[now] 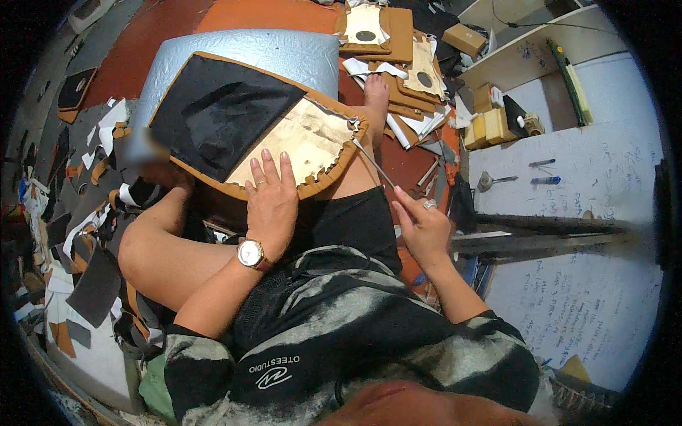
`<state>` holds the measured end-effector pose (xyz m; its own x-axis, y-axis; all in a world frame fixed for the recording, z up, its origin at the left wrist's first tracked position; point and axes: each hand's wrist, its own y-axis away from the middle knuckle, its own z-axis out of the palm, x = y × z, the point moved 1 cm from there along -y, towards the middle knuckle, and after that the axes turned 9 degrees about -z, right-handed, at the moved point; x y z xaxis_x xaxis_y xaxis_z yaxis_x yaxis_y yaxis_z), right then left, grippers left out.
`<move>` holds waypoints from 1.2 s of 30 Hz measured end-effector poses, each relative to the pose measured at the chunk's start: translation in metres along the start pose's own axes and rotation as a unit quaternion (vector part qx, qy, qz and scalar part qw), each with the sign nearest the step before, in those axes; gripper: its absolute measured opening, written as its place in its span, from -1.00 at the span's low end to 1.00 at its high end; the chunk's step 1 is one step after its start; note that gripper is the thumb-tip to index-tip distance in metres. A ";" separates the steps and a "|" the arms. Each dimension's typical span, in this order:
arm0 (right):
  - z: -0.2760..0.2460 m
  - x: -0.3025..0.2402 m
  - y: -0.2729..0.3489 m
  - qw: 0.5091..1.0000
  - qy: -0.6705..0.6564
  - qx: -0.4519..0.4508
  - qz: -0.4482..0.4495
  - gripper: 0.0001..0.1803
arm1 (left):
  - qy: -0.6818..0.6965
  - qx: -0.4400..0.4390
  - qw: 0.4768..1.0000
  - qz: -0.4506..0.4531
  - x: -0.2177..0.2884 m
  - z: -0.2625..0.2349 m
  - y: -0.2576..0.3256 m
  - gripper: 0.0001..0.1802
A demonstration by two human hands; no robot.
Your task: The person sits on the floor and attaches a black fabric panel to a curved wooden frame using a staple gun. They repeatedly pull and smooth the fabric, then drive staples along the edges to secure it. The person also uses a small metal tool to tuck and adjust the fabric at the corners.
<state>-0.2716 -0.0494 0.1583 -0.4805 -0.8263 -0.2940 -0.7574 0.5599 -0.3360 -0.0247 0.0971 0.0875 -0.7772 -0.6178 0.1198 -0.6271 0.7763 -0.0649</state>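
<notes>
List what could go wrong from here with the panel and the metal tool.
The slim metal tool in the right hand has its tip at the gathered brown edge of the panel; a slip might tear that covering. A bare leg shows behind the tool, so it could get jabbed. The left hand lies flat on the panel, not gripping it, so the panel might shift.

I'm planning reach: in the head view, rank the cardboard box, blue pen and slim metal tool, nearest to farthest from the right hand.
1. Slim metal tool: in the right hand.
2. Blue pen: to the hand's right.
3. Cardboard box: toward the upper right.
</notes>
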 end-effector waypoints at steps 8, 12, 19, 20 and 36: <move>-0.002 -0.004 0.005 1.000 -0.022 0.012 0.012 -0.68 | -0.015 0.002 1.000 0.004 0.001 -0.002 0.000 -0.39; 0.007 -0.006 0.005 1.000 -0.009 0.012 0.026 -0.67 | 0.003 0.006 1.000 0.006 -0.001 -0.003 0.000 -0.38; 0.011 0.000 0.004 0.996 -0.078 0.010 0.051 -0.55 | 0.018 0.001 1.000 0.001 -0.001 -0.002 0.000 -0.38; 0.009 0.003 0.003 0.996 -0.070 0.001 0.048 -0.55 | 0.016 0.002 1.000 0.000 -0.001 -0.002 0.001 -0.38; -0.037 0.046 -0.045 0.994 0.060 -0.039 -0.078 -0.74 | 0.019 0.011 1.000 0.003 -0.001 0.000 0.001 -0.39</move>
<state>-0.2757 -0.1150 0.1926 -0.4000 -0.9070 -0.1320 -0.8566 0.4211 -0.2981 -0.0244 0.0981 0.0875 -0.7781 -0.6081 0.1573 -0.6243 0.7763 -0.0869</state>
